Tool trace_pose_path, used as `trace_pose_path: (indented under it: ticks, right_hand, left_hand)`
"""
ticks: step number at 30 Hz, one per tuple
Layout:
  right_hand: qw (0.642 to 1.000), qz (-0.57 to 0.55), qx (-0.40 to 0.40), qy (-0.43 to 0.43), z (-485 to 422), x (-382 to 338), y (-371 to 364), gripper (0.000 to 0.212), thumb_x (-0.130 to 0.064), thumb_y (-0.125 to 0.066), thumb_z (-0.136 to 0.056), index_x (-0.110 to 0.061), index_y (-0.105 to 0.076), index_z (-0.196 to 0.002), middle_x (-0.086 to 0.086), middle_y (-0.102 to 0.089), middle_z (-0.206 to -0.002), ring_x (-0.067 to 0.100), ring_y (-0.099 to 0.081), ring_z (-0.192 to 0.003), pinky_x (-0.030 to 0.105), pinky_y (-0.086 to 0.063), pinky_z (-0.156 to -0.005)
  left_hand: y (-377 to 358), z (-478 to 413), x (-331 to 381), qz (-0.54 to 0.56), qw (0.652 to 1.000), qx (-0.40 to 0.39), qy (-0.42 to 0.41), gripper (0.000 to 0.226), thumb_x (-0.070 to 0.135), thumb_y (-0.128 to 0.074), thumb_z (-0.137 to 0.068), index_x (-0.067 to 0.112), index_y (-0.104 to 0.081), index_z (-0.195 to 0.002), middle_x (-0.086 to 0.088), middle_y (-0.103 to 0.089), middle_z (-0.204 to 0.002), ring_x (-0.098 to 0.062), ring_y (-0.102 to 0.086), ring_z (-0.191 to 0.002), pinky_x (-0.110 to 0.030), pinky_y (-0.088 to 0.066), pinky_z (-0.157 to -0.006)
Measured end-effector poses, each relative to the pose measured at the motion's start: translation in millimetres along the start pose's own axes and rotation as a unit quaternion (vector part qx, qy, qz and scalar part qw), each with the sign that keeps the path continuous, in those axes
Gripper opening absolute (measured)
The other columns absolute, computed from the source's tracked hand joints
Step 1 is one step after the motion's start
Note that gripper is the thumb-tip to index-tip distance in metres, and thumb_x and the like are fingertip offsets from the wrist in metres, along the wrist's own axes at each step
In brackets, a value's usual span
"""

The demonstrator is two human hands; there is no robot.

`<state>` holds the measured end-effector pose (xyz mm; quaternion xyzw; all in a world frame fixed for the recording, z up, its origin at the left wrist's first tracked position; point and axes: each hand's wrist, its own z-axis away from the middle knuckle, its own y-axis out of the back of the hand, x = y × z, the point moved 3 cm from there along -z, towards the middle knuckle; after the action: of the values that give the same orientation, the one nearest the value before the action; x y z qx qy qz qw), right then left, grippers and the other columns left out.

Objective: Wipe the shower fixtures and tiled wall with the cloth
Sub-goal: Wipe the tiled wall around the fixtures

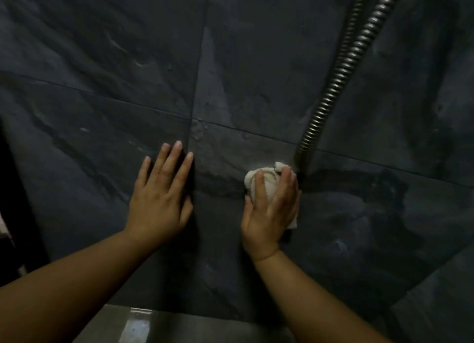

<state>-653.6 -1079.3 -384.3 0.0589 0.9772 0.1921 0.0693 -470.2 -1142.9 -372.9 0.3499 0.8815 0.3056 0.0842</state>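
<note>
Big dark slate-look tiled wall fills the view, thin grout lines crossing well to the left of the shower hose. That ribbed metal hose hangs down the wall from the upper right, and its lower end drops out of sight just behind the wiping hand.

Left hand, well to the left of the hose, lies flat on the tile with fingers spread and straight. It holds nothing and looks like a brace. Right hand sits right at the foot of the hose, fingers stretched out and pressing the cloth against the wall, thumb out to the side.

By my read, this is the wall-wiping step, worked right up against the fixture. The next move calls for firm palm pressure and a sweep along the tile. Then comes a turn of the wrist to bring the cloth round the hose end, without snagging its ribs.

And the cloth: small, cream-coloured, bunched into a wad. Its top edge peeks out above the fingertips, almost touching the hose, and a corner shows below the heel of the hand. Whether it is wet, I cannot tell in this dim light. Far below the hose, a glossy ledge catches a glint.
</note>
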Motion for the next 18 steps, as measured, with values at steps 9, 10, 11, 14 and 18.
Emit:
trace_pose_path:
  ticks: [9,10,11,14,18]
  right_hand:
    - [0.993,-0.063,0.061,0.079,-108.2,-149.1,-5.0,0.048,-0.029,-0.052,-0.087,-0.030,-0.048,-0.135,0.014,-0.031,-0.150,0.027,-0.020,-0.139,0.045,-0.008,-0.114]
    - [0.993,-0.051,0.066,0.083,-112.6,-152.2,-5.0,0.049,-0.028,-0.053,-0.087,-0.031,-0.047,-0.135,0.014,-0.033,-0.149,0.027,-0.022,-0.139,0.045,-0.009,-0.114]
    - [0.992,-0.037,0.061,0.106,-111.0,-152.5,-7.9,0.051,-0.027,-0.054,-0.087,-0.032,-0.043,-0.136,0.012,-0.030,-0.150,0.027,-0.021,-0.138,0.045,-0.008,-0.114]
    - [0.972,-0.007,0.011,0.233,-86.9,-141.8,-19.0,0.054,-0.024,-0.050,-0.087,-0.032,-0.034,-0.137,0.006,-0.022,-0.149,0.026,-0.019,-0.139,0.044,-0.002,-0.115]
    - [0.928,0.049,-0.072,0.363,-44.2,-121.7,-29.1,0.068,-0.021,-0.064,-0.077,-0.030,-0.037,-0.138,0.003,-0.019,-0.153,0.021,-0.004,-0.146,0.041,-0.001,-0.117]
  left_hand:
    - [21.1,6.5,-55.4,0.118,0.992,0.049,-0.017,0.068,0.021,-0.043,-0.081,0.006,-0.020,-0.143,-0.011,-0.013,-0.154,-0.023,-0.011,-0.144,-0.041,-0.024,-0.113]
    - [21.9,6.1,-61.7,0.104,0.993,0.057,0.015,0.068,0.023,-0.043,-0.081,0.005,-0.021,-0.143,-0.013,-0.015,-0.152,-0.022,-0.009,-0.145,-0.046,-0.025,-0.112]
    - [22.6,7.1,-69.1,0.098,0.992,0.061,0.048,0.069,0.025,-0.043,-0.081,0.004,-0.022,-0.143,-0.014,-0.015,-0.152,-0.020,-0.006,-0.145,-0.049,-0.026,-0.111]
    - [22.6,13.7,-84.9,0.100,0.986,0.065,0.116,0.070,0.027,-0.041,-0.079,0.002,-0.023,-0.142,-0.016,-0.014,-0.151,-0.025,-0.008,-0.143,-0.049,-0.031,-0.107]
    - [27.1,28.5,-93.4,0.089,0.979,0.047,0.179,0.069,0.025,-0.040,-0.077,0.000,-0.028,-0.140,-0.020,-0.015,-0.152,-0.033,-0.015,-0.139,-0.054,-0.035,-0.101]
